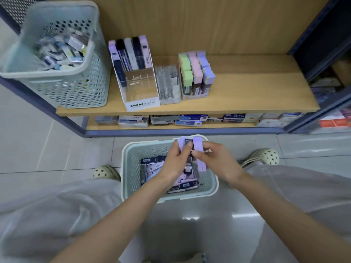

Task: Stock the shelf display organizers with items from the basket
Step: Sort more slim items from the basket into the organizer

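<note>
The left hand has its fingers curled round a small bundle of slim packs \- lilac and dark ones, standing upright with their tops above the fingertips; the thumb lies across the front of the bundle. The right hand pinches a single lilac pack between thumb and bent fingers, just beside the left hand's bundle and touching it or nearly so; which cannot be told.

Straight below both sets of fingers sits the pale green basket on the floor, between the person's knees; more packs lie heaped in it, dark blue and lilac.

Beyond the fingertips, well apart, runs the wooden shelf. On it stand three organizers side by side \- a white MONO display organizer with tall packs only in its back row; a clear organizer; a box of pastel packs in green, pink and lilac columns. To the far left of the fingers a second perforated basket stands at the shelf's end, filled with mixed small items; their details are blurred.
</note>
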`<state>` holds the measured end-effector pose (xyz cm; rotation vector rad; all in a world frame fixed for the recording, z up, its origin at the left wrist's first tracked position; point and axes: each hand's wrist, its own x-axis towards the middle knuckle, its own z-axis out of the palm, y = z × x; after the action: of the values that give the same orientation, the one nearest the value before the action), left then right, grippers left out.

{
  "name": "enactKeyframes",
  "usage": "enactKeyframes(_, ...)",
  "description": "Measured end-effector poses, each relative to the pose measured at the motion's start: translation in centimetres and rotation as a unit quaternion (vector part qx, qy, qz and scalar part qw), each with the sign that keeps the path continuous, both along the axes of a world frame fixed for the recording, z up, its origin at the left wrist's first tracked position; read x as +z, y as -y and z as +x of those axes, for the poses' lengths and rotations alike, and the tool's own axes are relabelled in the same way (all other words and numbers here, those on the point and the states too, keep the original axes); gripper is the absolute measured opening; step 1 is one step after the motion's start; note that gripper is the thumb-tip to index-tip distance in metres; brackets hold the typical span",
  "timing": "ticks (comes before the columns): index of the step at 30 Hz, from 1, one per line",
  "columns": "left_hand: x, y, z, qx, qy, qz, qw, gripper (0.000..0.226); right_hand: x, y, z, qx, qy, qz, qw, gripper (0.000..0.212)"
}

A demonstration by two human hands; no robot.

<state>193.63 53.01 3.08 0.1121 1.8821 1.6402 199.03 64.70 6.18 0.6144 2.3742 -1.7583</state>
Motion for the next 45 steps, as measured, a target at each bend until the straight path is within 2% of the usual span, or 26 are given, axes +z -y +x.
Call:
enactKeyframes(4, 3.1, 1.5, -1.4, 0.038, -0.038, -0.024, 0.998, 0.012, 1.5, 0.6, -1.2, -0.014, -0.028, 0.036, 0.999, 0.011)
enactKeyframes(6, 4.9, 2.5, -2.1, 0.037, -0.026, -0.008, 0.999, 0.012, 2.4, 0.7, -1.8, -0.006, -0.035, 0.042, 0.999, 0.014)
enactKeyframes(8, 6.6, 3.7, -2.9, 0.030, -0.026, -0.005, 0.999, 0.015, 3.5, 0.8, -2.6, 0.013, -0.048, 0.044, 0.998, 0.009)
enactKeyframes(9, 7.3, 4.3, -3.5, 0.025, -0.033, -0.009, 0.999, 0.017, 4.0, 0.8, -3.0, 0.025, -0.053, 0.055, 0.997, 0.004)
enactKeyframes(12, 9.0, 6.0, -5.7, 0.027, -0.075, -0.019, 0.997, 0.017, 5.3, 0.8, -4.9, 0.052, -0.083, 0.109, 0.989, 0.012)
enactKeyframes(16, 11.1, 8.0, -8.9, 0.055, -0.112, -0.030, 0.992, 0.012, 6.6, 1.1, -8.1, 0.047, -0.120, 0.156, 0.979, 0.005)
enactKeyframes(21, 12.0, 9.2, -12.2, 0.078, -0.151, -0.033, 0.985, 0.008, 7.5, 1.2, -12.4, 0.029, -0.147, 0.177, 0.973, 0.010)
enactKeyframes(25, 11.6, 9.7, -14.7, 0.089, -0.164, -0.027, 0.982, 0.010, 8.6, 1.6, -15.6, 0.052, -0.191, 0.219, 0.956, 0.030)
enactKeyframes(30, 11.3, 10.7, -17.8, 0.137, -0.169, -0.011, 0.976, 0.007, 8.1, 2.6, -21.5, 0.029, -0.247, 0.253, 0.935, 0.011)
enactKeyframes(32, 11.2, 10.9, -18.8, 0.144, -0.172, -0.006, 0.974, 0.018, 7.5, 2.9, -23.9, 0.035, -0.250, 0.277, 0.927, 0.005)
enactKeyframes(34, 11.1, 11.0, -19.5, 0.146, -0.172, -0.003, 0.974, 0.024, 6.8, 3.2, -26.1, 0.049, -0.243, 0.317, 0.915, 0.009)
enactKeyframes(38, 11.0, 11.0, -20.5, 0.153, -0.168, -0.004, 0.974, 0.019, 5.5, 3.0, -28.8, 0.066, -0.204, 0.380, 0.900, 0.015)
enactKeyframes(41, 10.9, 10.8, -20.9, 0.162, -0.164, 0.006, 0.973, 0.010, 4.7, 2.1, -29.7, 0.090, -0.158, 0.455, 0.872, 0.020)
enactKeyframes(45, 10.9, 10.5, -21.2, 0.160, -0.171, 0.000, 0.972, 0.017, 4.0, 0.7, -30.4, 0.109, -0.118, 0.516, 0.841, 0.021)
